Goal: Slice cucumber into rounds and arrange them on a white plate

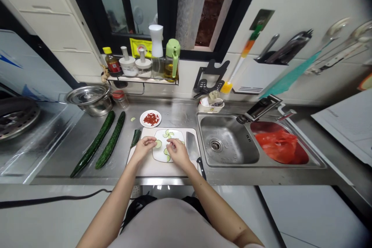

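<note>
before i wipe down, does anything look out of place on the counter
A small pale green piece, perhaps cucumber, lies alone on the steel counter left of the round plate, apart from the slices on the square plate. Nothing else clearly stands out.

The left hand [144,148] holds a cucumber slice [158,144] over a white plate [158,155]. The right hand [179,152] hovers opposite.

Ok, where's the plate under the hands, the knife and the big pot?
Plate [159,155]: head view, bare lower left part.
Knife [191,145]: head view, on its blade.
Big pot [96,107]: head view, on its side.
</note>
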`<state>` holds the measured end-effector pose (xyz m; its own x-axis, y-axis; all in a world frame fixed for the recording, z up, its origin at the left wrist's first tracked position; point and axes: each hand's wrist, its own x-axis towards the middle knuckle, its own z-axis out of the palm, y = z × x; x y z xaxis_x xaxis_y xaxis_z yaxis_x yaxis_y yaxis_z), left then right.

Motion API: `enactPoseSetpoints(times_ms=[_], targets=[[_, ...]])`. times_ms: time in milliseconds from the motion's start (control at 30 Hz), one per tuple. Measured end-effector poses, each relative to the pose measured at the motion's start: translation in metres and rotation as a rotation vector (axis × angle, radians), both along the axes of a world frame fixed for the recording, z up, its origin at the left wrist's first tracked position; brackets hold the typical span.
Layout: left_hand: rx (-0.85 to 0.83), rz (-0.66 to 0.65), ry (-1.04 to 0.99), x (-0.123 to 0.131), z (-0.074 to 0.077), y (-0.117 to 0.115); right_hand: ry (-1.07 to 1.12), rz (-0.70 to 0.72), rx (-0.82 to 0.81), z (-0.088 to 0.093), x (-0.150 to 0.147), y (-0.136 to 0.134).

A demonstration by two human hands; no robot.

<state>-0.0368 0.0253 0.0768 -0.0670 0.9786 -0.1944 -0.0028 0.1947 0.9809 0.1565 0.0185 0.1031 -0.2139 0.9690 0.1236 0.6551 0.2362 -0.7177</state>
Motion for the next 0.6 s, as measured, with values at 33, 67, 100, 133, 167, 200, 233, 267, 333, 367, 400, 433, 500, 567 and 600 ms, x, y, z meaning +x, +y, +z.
enactPoseSetpoints(times_ms=[33,67,100,133,167,200,233,267,333,367,400,433,500,567,600], targets=[[0.013,-0.029,-0.011,0.004,0.006,-0.001,0.036,0.02,0.018,0.004,-0.002,0.003],[0.029,-0.051,-0.017,0.008,0.011,-0.002,0.065,0.04,0.033,0.007,-0.003,0.005],[0.045,-0.069,-0.021,0.011,0.016,-0.003,0.087,0.059,0.044,0.01,-0.004,0.006],[0.059,-0.088,-0.023,0.015,0.02,-0.004,0.102,0.075,0.049,0.012,-0.005,0.007],[0.068,-0.107,-0.02,0.018,0.022,-0.004,0.114,0.086,0.048,0.013,-0.005,0.008],[0.074,-0.126,-0.017,0.021,0.024,-0.005,0.125,0.092,0.043,0.014,-0.005,0.009],[0.076,-0.141,-0.016,0.024,0.026,-0.005,0.138,0.093,0.036,0.013,-0.005,0.009],[0.076,-0.149,-0.016,0.026,0.026,-0.005,0.152,0.09,0.028,0.013,-0.004,0.009],[0.069,-0.135,-0.017,0.028,0.026,-0.004,0.177,0.076,0.014,0.011,-0.003,0.01],[0.057,-0.116,-0.011,0.029,0.026,-0.004,0.183,0.069,0.011,0.011,-0.002,0.011],[0.032,-0.098,-0.002,0.03,0.026,-0.004,0.183,0.064,0.012,0.011,-0.001,0.012],[-0.014,-0.089,0.004,0.03,0.026,-0.004,0.179,0.061,0.018,0.011,0.0,0.012],[-0.152,-0.11,-0.025,0.031,0.028,-0.004,0.18,0.061,0.041,0.013,0.001,0.013],[-0.289,-0.168,-0.126,0.032,0.032,-0.005,0.204,0.065,0.062,0.016,0.002,0.014],[-0.334,-0.188,-0.192,0.033,0.034,-0.005,0.219,0.068,0.067,0.017,0.002,0.014]])
